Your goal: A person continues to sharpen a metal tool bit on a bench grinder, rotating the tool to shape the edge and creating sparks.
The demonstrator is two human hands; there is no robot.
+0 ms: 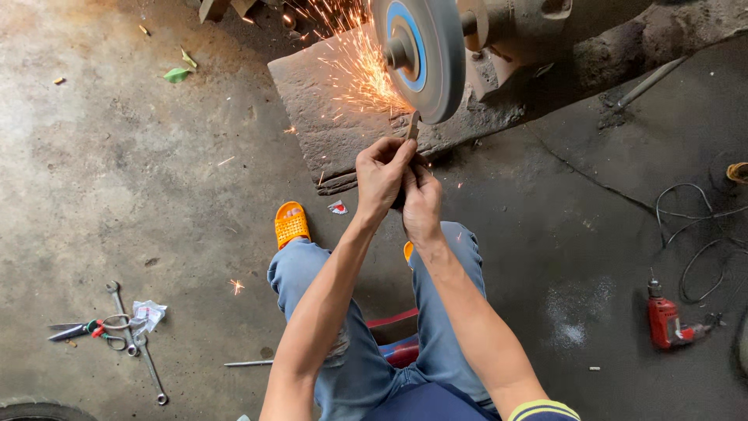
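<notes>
My left hand and my right hand are both closed on a small flat metal piece, held side by side. The tip of the piece touches the lower rim of a spinning grey grinding wheel with a blue centre. Orange sparks spray up and to the left from the contact point. I sit low, with my knees in blue jeans below my arms and an orange sandal on the concrete floor.
The grinder motor sits on a rough concrete slab. Wrenches and scissors lie on the floor at the lower left. A red electric drill with black cables lies at the right.
</notes>
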